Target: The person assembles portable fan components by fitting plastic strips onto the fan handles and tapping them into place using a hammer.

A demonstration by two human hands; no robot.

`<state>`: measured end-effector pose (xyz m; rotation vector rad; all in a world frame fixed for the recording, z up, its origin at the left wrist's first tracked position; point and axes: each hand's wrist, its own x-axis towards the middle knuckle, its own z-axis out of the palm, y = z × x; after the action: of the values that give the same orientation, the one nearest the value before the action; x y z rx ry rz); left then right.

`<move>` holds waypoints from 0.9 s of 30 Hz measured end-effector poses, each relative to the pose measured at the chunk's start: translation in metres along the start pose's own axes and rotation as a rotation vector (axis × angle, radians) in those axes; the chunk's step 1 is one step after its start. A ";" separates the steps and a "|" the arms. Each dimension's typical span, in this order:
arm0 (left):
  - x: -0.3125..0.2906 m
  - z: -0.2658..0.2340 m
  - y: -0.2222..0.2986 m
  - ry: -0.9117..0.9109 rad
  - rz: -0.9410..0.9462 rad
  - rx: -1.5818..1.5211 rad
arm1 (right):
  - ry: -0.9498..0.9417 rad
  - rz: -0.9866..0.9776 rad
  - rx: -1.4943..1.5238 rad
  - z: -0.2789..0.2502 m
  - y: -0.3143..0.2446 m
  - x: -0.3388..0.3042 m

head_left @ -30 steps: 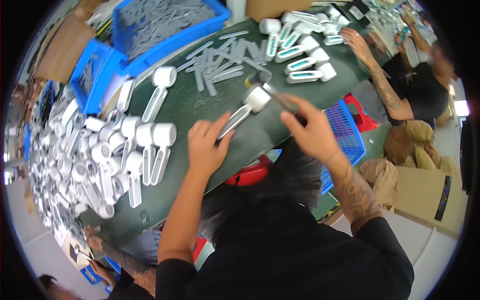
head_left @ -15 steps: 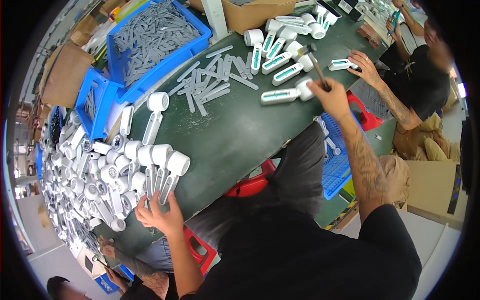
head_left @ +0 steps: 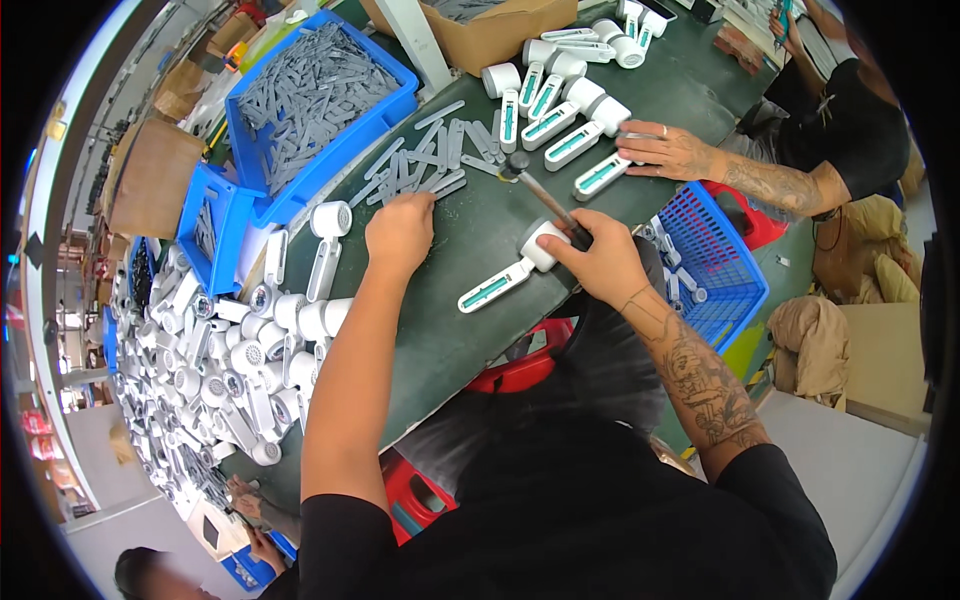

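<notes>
My right hand (head_left: 605,262) is closed round the handle of a hammer (head_left: 540,190), whose head points up and left. The same hand's thumb and fingers also grip the round end of a white shower head (head_left: 495,287). That shower head lies over the green table with a teal strip showing in its handle slot. My left hand (head_left: 400,235) is curled closed at the near edge of a loose heap of grey plastic strips (head_left: 420,160). Its fingertips are mostly hidden, so whatever they pinch cannot be made out.
Many white shower heads (head_left: 225,370) are piled at the left. Several with teal strips (head_left: 550,125) stand in a group beyond. A blue bin (head_left: 405,100) holds grey strips. A co-worker's hand (head_left: 665,152) touches another shower head at the right. A blue basket (head_left: 735,310) stands below the table edge.
My left hand has moved from the shower heads at the left up to the grey strips. My right hand has come nearer and left with the hammer and shower head. The co-worker's hand has shifted left.
</notes>
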<state>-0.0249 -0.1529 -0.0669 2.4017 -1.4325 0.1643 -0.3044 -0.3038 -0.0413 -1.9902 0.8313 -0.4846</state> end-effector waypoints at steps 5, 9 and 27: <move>-0.014 -0.019 0.018 0.089 -0.029 -0.169 | -0.017 -0.063 -0.053 0.009 0.001 0.003; -0.057 -0.041 0.039 0.091 -0.315 -0.690 | -0.028 -0.101 -0.041 0.023 -0.007 0.017; -0.096 -0.027 0.080 0.254 -0.053 -0.252 | -0.088 -0.134 -0.040 0.053 -0.025 0.043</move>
<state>-0.1399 -0.0983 -0.0491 2.1260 -1.1963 0.2500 -0.2326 -0.2941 -0.0472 -2.0973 0.6606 -0.4562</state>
